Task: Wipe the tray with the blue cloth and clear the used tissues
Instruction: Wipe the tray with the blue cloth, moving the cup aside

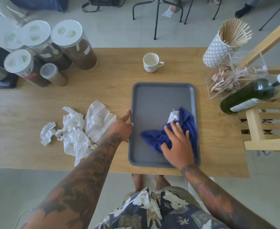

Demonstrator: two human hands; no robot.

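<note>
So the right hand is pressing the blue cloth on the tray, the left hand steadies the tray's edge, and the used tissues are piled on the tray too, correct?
Not quite. The used tissues lie on the wooden table, left of the tray, not on it. The head view shows this. The rest holds: the right hand presses the blue cloth on the tray and the left hand steadies its left edge.

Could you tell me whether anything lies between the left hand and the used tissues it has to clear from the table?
Nothing visible does. The left hand rests on the left rim of the tray, and the used tissues lie on bare table right beside that hand and forearm. The right hand presses the blue cloth on the tray.
</note>
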